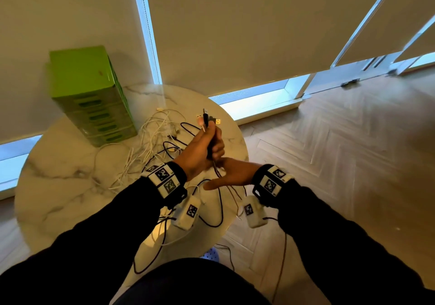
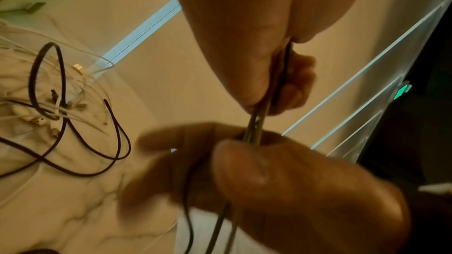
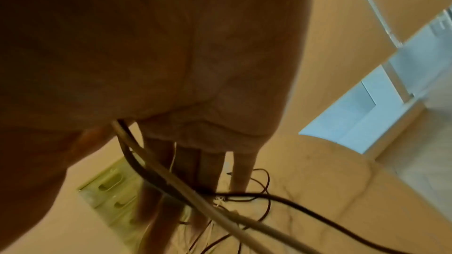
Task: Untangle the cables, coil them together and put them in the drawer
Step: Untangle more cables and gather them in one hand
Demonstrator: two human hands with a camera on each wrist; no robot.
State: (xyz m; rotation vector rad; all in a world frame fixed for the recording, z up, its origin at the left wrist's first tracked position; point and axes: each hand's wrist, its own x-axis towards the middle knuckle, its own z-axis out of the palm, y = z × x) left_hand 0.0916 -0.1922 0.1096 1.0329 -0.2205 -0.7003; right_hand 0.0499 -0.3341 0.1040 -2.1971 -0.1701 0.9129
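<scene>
My left hand [image 1: 207, 144] grips a bundle of black and white cables [image 1: 205, 118] upright over the round marble table [image 1: 58, 187], plugs sticking out above the fist. Just below it my right hand [image 1: 223, 170] reaches in from the right and holds the same strands [image 2: 259, 121] between thumb and fingers. The strands trail down past the palm [image 3: 156, 163]. A loose tangle of white and black cables [image 1: 160, 135] lies on the table behind my hands, also in the left wrist view [image 2: 49, 103]. The green drawer unit [image 1: 94, 97] stands at the back left, drawers closed.
Cream roller blinds [image 1: 235, 33] hang behind the table, with window frames at floor level. Herringbone wood floor [image 1: 341, 151] lies to the right of the table edge. Dark cords from the wrist devices hang over the table's near edge. A blue perforated object [image 1: 211, 256] lies on the floor below.
</scene>
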